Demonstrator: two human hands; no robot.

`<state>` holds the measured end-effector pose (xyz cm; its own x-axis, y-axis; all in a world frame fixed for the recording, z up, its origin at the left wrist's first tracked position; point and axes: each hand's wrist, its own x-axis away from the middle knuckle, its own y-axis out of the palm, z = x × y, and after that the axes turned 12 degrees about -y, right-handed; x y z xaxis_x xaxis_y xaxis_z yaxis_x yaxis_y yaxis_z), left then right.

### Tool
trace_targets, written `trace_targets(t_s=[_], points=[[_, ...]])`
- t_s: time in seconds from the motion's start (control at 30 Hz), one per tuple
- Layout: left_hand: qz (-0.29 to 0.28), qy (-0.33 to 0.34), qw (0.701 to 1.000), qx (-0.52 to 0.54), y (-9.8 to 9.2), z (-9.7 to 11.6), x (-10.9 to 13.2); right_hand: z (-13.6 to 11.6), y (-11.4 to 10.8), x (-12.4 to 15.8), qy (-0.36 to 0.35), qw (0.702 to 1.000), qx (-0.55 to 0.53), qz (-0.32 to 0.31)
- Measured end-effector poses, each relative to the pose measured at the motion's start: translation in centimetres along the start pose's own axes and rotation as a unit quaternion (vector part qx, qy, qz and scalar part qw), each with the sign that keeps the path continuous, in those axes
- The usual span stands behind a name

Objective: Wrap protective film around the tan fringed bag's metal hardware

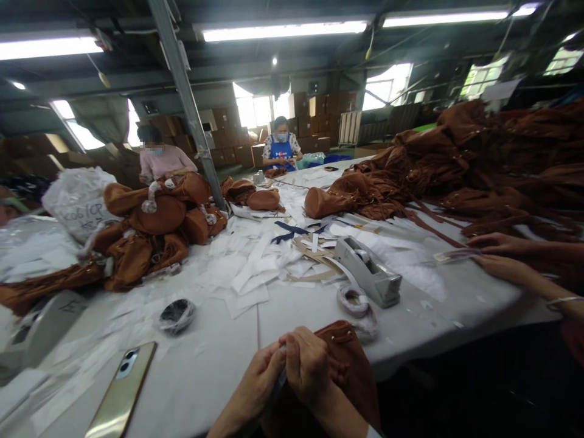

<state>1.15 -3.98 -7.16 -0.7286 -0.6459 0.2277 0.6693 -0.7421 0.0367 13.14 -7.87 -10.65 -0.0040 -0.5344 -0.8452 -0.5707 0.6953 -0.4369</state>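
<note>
My left hand (261,372) and my right hand (307,364) are closed and pressed together at the table's front edge. Between the fingers shows a small sliver of something pale; most of it is covered, so its kind cannot be told. Under and beside my hands is a brown bag (351,365) with small metal eyelets near its top, partly hidden by my right arm. Beyond the bag, a roll of pale strip (353,301) lies against a grey tape dispenser (369,274). To the left rests a dark-centred roll in clear wrap (177,316).
A phone (122,389) lies at front left. Brown bags are heaped at left (159,216) and right (456,158). Paper slips (250,267) cover the table's middle. A metal post (189,103) rises behind. A co-worker's hands (502,258) hold clear plastic at right; two people work across the table.
</note>
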Motion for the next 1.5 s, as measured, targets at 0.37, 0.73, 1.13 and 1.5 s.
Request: trace_targets(t_s=[0.37,0.73,1.13,1.5], points=[[0.017,-0.106,0.985,0.134,0.0,-2.3,0.1,-0.1,0.4,-0.7,-0.023,0.999,0.031,-0.032],[0.006,-0.106,0.975,0.193,-1.0,-2.6,0.0,0.1,1.1,-1.5,-0.017,0.999,0.007,-0.035],[0.012,-0.117,0.974,0.194,-1.2,-2.7,-1.6,1.8,1.9,-1.3,-0.008,0.999,0.005,-0.044],[0.024,-0.128,0.967,0.221,-2.3,-3.6,-2.6,2.5,3.4,-1.7,0.001,0.998,0.003,-0.057]])
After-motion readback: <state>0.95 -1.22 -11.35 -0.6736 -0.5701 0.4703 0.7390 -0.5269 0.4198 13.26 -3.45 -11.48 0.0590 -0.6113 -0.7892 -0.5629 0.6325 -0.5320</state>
